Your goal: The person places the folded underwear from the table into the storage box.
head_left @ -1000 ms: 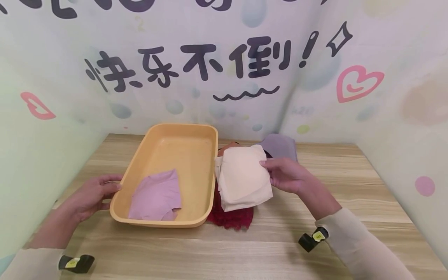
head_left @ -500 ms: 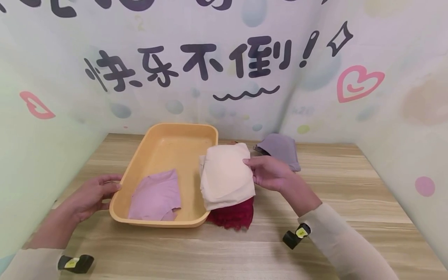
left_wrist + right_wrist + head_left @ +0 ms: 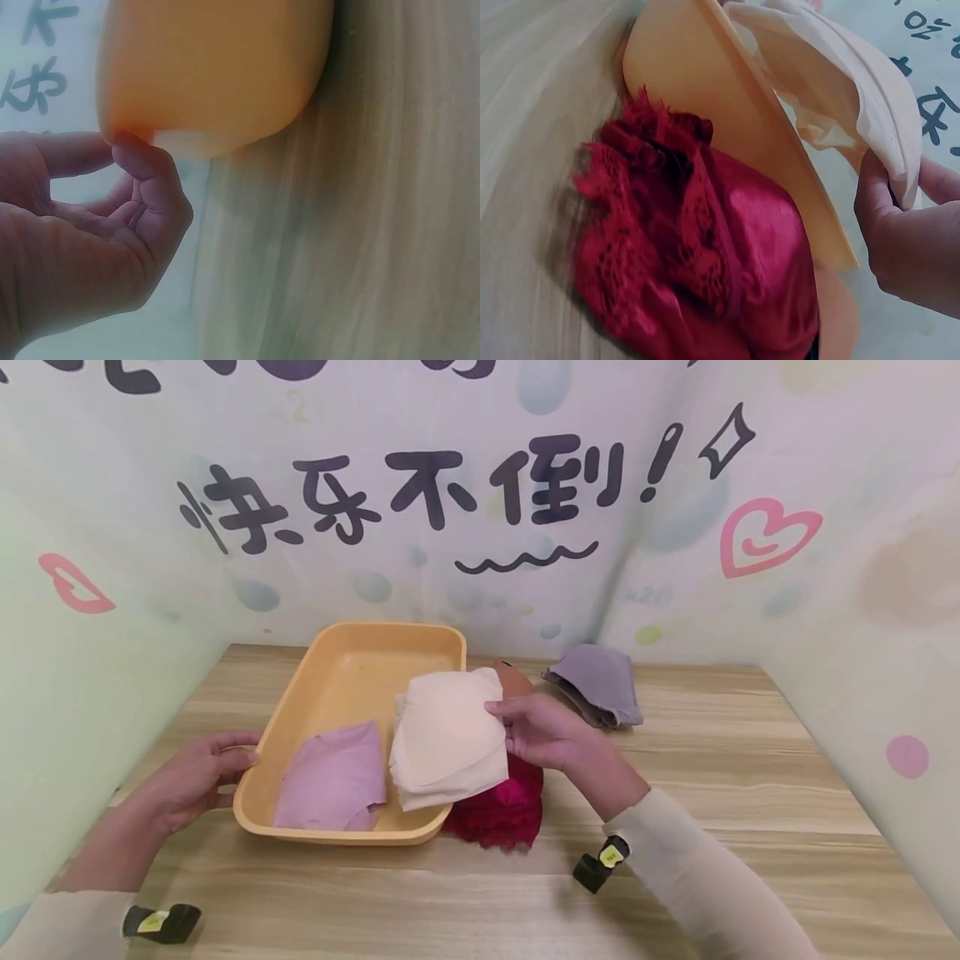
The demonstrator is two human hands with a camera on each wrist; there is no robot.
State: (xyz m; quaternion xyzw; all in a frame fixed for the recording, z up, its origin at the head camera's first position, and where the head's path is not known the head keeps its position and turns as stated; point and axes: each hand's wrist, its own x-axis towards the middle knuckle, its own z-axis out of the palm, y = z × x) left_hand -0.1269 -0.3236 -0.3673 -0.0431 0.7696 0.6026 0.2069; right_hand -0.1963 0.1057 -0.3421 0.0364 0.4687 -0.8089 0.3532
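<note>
On a wood-grain surface (image 3: 712, 727), in front of a pale backdrop (image 3: 427, 589) with dark lettering, I see from my remote post a deep yellow-orange tray (image 3: 356, 685), set left of centre. At its near left side, my left hand (image 3: 198, 777) pinches the rim between thumb and fingers, with very little gap between them; I take this as a light hold that steadies the tray against sliding. My right hand (image 3: 536, 727) has the edge of a folded cream cloth piece (image 3: 450, 739) pinched between thumb and fingers, drawn together on the fabric. The piece is held above the tray's right side, overlapping its rim; whether it touches the tray I cannot tell. Gripping just one edge, I judge, leaves the rest hanging loose, and the right wrist camera shows its hollow underside. Inside the tray, in the near left part, lies a lilac cloth piece (image 3: 330, 781), which leaves bare floor to its right and behind it. Just outside the right wall sits a dark red satin piece with lace trim (image 3: 757, 240), with a brown item (image 3: 516, 681) next to it, partly hidden. Farther right, a grey-mauve cloth piece (image 3: 600, 681) rests apart, near the backdrop.
</note>
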